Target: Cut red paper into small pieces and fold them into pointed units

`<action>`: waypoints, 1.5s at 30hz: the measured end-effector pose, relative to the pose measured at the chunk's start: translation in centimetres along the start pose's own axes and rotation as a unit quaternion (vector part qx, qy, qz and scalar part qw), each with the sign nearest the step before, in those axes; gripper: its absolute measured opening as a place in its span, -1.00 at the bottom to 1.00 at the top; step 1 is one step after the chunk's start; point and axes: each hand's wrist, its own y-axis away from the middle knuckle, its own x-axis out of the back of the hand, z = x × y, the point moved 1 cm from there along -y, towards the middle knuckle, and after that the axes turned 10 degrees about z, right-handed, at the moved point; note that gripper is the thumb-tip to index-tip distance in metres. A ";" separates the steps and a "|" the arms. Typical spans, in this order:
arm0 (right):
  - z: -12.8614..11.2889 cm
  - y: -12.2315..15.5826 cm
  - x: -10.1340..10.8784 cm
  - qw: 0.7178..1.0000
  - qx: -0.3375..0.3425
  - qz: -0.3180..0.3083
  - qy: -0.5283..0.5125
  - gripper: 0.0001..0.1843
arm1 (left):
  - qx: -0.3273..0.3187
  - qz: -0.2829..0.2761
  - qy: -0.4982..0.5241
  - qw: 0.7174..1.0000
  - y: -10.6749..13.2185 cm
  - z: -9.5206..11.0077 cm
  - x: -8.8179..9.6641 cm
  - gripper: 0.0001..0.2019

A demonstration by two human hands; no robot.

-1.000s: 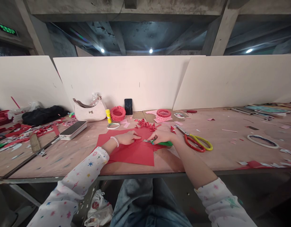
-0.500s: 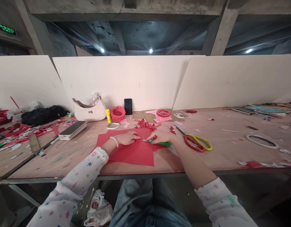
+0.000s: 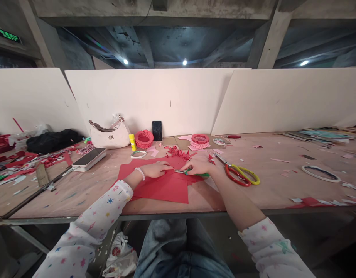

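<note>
On the table lie overlapping sheets of red paper (image 3: 166, 191). My left hand (image 3: 157, 169) rests on them with its fingers stretched out flat, pressing the paper and holding nothing. Close beside its fingertips, my right hand (image 3: 196, 167) is closed on a green utility knife (image 3: 201, 175). The knife's metal end (image 3: 178, 171) points left over the paper, and my fingers cover part of its handle. Just beyond both hands sits a heap of folded red paper pieces (image 3: 179, 153).
Scissors (image 3: 240, 174) with red and yellow handles lie to the right. Behind are a glue stick (image 3: 132, 142), a red paper ring (image 3: 144, 139), a standing phone (image 3: 157, 131) and a stacked ring (image 3: 200, 139). A handbag (image 3: 110, 137) and white-cased device (image 3: 89, 159) stand left.
My right hand and the utility knife have shifted very slightly, and its fingers sit a little differently on the handle. My left hand stays nearly in place on the paper.
</note>
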 end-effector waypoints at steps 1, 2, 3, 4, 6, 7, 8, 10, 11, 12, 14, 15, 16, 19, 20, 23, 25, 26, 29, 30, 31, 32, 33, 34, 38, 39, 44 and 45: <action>0.0 0.0 -0.1 1.000 0.004 0.000 -0.004 -0.52 | 0.004 -0.009 0.007 1.000 0.1 0.0 0.0 -0.58; -0.1 -0.1 -0.2 1.000 0.007 0.002 -0.009 -0.52 | 0.012 -0.015 0.013 1.000 0.1 0.1 0.1 -0.57; -0.1 -0.2 -0.3 1.000 0.010 0.004 -0.013 -0.51 | 0.025 -0.018 0.017 0.999 0.2 0.2 0.1 -0.57; -0.1 -0.3 -0.4 1.000 0.013 0.006 -0.016 -0.51 | 0.038 -0.018 0.018 0.999 0.2 0.2 0.2 -0.57; -0.1 -0.4 -0.5 1.000 0.021 0.010 -0.014 -0.52 | 0.053 -0.025 0.015 0.998 0.3 0.5 0.4 -0.58; -0.1 -0.5 -0.5 1.000 0.024 0.009 -0.010 -0.52 | 0.055 -0.029 0.012 0.998 0.3 0.6 0.5 -0.58; -0.2 -0.5 -0.5 1.000 0.027 0.009 -0.004 -0.52 | 0.054 -0.032 0.010 0.998 0.3 0.7 0.5 -0.59; -0.2 -0.5 -0.4 1.000 0.024 0.014 0.008 -0.52 | 0.050 -0.031 0.008 0.998 0.2 0.8 0.6 -0.59; -0.2 -0.4 -0.3 1.000 0.019 0.015 0.012 -0.52 | 0.048 -0.029 0.008 0.998 0.2 0.8 0.6 -0.60; -0.3 -0.4 -0.2 1.000 0.013 0.016 0.014 -0.52 | 0.047 -0.026 0.010 0.999 0.2 0.8 0.6 -0.60; -0.2 -0.3 -0.1 1.000 -0.001 0.013 0.017 -0.51 | 0.047 -0.023 0.012 0.999 0.2 0.7 0.6 -0.60; -0.2 -0.3 -0.1 1.000 -0.005 0.011 0.016 -0.50 | 0.048 -0.023 0.012 0.999 0.2 0.7 0.5 -0.60; -0.2 -0.3 -0.2 1.000 -0.008 0.010 0.016 -0.50 | 0.048 -0.024 0.010 0.999 0.2 0.6 0.5 -0.60; -0.2 -0.5 -0.4 1.000 0.001 0.018 0.018 -0.52 | 0.043 -0.029 0.000 0.999 0.1 0.4 0.4 -0.60; -0.3 -0.5 -0.5 1.000 0.009 0.021 0.021 -0.52 | 0.041 -0.030 -0.002 0.999 0.1 0.4 0.4 -0.60; -0.5 -0.6 -0.6 0.999 0.028 0.024 0.030 -0.52 | 0.036 -0.027 -0.002 0.999 0.1 0.3 0.4 -0.61; -0.6 -0.5 -0.6 0.999 0.029 0.023 0.031 -0.50 | 0.032 -0.022 0.001 0.999 0.0 0.2 0.3 -0.62; -0.7 -0.5 -0.5 0.999 0.028 0.024 0.033 -0.50 | 0.029 -0.019 0.002 0.999 0.0 0.2 0.2 -0.62; -0.8 -0.3 -0.2 0.999 0.021 0.027 0.041 -0.49 | 0.019 -0.009 0.005 1.000 0.0 0.1 0.1 -0.64; -0.9 -0.3 -0.1 0.999 0.019 0.029 0.042 -0.49 | 0.018 -0.007 0.006 1.000 0.0 0.1 0.1 -0.64; -1.0 -0.2 0.0 0.999 0.016 0.030 0.042 -0.50 | 0.019 -0.006 0.008 1.000 0.0 0.1 0.2 -0.64; -1.1 -0.2 0.1 0.998 0.013 0.033 0.042 -0.50 | 0.020 -0.006 0.011 1.000 0.1 0.2 0.3 -0.63; -1.3 -0.1 0.1 0.998 0.010 0.036 0.043 -0.51 | 0.022 -0.009 0.016 1.000 0.1 0.2 0.4 -0.62; -1.4 -0.1 0.1 0.998 0.007 0.038 0.045 -0.52 | 0.023 -0.013 0.022 0.999 0.1 0.3 0.5 -0.60; -1.8 -0.1 0.1 0.999 0.022 0.025 0.040 -0.52 | 0.047 -0.032 0.036 0.998 0.3 0.4 0.7 -0.57; -1.7 -0.2 0.0 0.999 0.024 0.022 0.037 -0.52 | 0.061 -0.031 0.033 0.997 0.3 0.4 0.7 -0.57; -1.1 -0.5 -0.3 0.999 0.005 0.029 0.033 -0.53 | 0.109 -0.018 0.022 0.994 0.2 0.1 0.2 -0.53; -1.0 -0.5 -0.4 0.999 0.003 0.029 0.027 -0.53 | 0.110 -0.019 0.024 0.993 0.2 0.0 0.1 -0.52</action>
